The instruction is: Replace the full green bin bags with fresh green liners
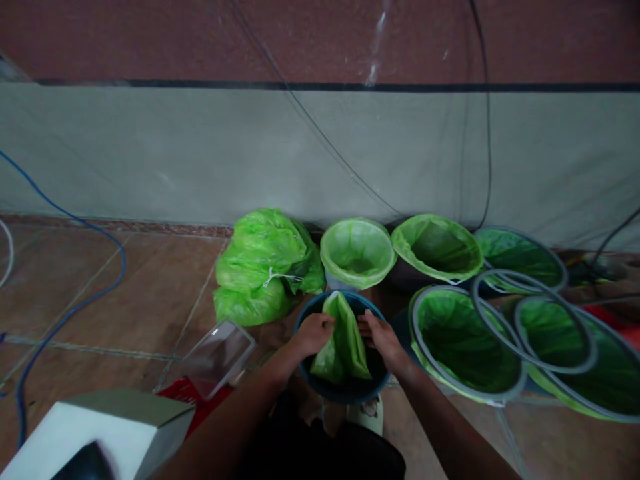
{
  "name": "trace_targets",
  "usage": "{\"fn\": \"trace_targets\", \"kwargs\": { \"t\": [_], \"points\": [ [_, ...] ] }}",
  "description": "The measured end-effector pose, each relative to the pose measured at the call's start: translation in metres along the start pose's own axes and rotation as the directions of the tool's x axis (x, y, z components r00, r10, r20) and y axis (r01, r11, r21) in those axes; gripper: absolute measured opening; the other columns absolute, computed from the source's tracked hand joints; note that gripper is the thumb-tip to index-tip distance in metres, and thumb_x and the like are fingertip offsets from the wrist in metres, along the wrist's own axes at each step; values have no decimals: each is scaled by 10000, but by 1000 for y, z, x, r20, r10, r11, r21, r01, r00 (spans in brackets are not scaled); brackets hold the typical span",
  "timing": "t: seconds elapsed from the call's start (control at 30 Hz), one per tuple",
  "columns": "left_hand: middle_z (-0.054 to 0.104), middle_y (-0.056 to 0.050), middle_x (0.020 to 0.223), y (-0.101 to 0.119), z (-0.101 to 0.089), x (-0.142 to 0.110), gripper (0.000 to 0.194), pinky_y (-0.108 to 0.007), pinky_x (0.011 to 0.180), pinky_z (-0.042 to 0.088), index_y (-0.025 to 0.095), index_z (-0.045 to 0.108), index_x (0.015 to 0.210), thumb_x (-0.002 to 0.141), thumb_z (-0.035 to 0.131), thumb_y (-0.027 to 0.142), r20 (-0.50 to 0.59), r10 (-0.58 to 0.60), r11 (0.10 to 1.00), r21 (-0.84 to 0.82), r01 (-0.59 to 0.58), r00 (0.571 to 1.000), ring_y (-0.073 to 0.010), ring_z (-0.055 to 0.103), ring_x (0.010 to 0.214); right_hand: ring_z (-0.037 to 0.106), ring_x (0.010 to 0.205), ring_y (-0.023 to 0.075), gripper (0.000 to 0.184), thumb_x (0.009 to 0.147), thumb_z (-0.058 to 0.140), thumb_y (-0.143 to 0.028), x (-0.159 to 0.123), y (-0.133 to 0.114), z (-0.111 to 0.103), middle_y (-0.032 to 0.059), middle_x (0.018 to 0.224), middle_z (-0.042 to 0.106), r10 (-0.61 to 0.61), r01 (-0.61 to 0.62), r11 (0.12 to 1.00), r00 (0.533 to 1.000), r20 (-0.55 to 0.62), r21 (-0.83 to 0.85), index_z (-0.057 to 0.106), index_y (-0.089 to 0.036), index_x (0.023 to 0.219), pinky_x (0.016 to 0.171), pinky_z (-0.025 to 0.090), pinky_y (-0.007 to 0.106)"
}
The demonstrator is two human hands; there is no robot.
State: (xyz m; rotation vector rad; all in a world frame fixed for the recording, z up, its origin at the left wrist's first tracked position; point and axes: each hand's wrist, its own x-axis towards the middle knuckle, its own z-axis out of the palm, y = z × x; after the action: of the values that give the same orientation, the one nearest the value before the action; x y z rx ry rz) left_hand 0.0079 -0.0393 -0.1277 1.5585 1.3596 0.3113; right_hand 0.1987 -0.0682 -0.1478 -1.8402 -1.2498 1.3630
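Far left there's a blue cable (75, 293) snaking over the tiled floor (150, 280), then a white box (100, 433) and a clear plastic tub (217, 357) tipped on its side. Behind those sits a tied-up heap of green bags (263, 267). In the middle, the person's left hand (314, 333) pinches the left edge of a folded green bag (343, 340) that stands inside a dark blue bucket (345, 390); the right hand (383, 339) grips the bag's right edge. That bag looks thin, light and floppy, probably a bit slippery, so the top edges look like the sensible spot to hold and spread it. To the right, buckets already lined in green (357, 252) crowd together, some with grey hoops (533, 320)
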Motion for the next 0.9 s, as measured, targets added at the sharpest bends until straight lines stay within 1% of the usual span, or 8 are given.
{"fn": "trace_targets", "kwargs": {
  "t": [0.17,0.33,0.47,0.57,0.67,0.73,0.8,0.9],
  "points": [
    [666,-77,1008,12,-7,-10,357,-339,934,437,159,654,991,709,486,20,23,116,957,266,-118,993,-217,608,982,644,763,222,248,775,528,-354,-8,-6,-8,71,815,703,-118,112,964,993,-11,-241,663,-167,869,744,485,335],
    [640,-120,975,32,-38,-5,331,-370,844,466,100,556,1099,811,410,27,62,351,615,737,-280,934,-237,600,911,662,847,211,316,815,468,-329,-34,9,-49,48,929,719,-151,116,968,978,-144,-224,653,-200,1036,750,486,284],
    [619,-133,1053,59,-49,12,372,-445,950,404,119,484,1242,902,338,88,-49,496,529,809,-257,867,-262,559,1004,669,871,220,356,843,480,-375,-77,19,-57,63,1006,716,-175,145,962,978,-113,-233,631,-208,1119,761,500,285],
    [596,-137,1101,68,-35,9,348,-443,943,409,132,486,1224,881,434,144,-263,539,605,782,-151,800,-273,538,1040,673,891,241,374,815,495,-348,-99,29,-35,81,988,717,-175,162,963,984,-44,-214,612,-185,1131,782,511,308],
    [603,-134,1079,64,-13,-7,325,-400,891,447,126,523,1140,839,537,247,-403,374,808,583,-81,836,-266,567,1004,676,855,239,408,802,485,-328,-102,39,-9,90,955,711,-102,102,979,995,4,-174,554,-158,1167,762,511,318],
    [645,-99,952,58,-1,-14,313,-359,813,476,136,556,1073,859,524,361,-348,158,936,352,-28,924,-238,612,892,667,797,221,385,805,478,-317,-98,40,4,77,908,702,-79,81,984,997,17,-160,531,-163,1153,723,501,304],
    [666,-59,821,53,6,-12,375,-335,751,482,153,593,1023,866,496,479,-176,-11,989,141,36,984,-220,635,800,649,765,205,292,798,482,-286,-95,36,14,61,868,688,-106,110,982,994,31,-154,542,-184,1065,695,480,286],
    [692,-46,801,44,16,2,405,-318,764,473,156,642,1007,811,563,501,21,-70,996,-49,71,997,-221,649,835,608,715,180,129,776,500,-234,-91,26,24,28,785,649,-131,143,982,986,102,-124,529,-208,899,638,441,259]
  ]
}}
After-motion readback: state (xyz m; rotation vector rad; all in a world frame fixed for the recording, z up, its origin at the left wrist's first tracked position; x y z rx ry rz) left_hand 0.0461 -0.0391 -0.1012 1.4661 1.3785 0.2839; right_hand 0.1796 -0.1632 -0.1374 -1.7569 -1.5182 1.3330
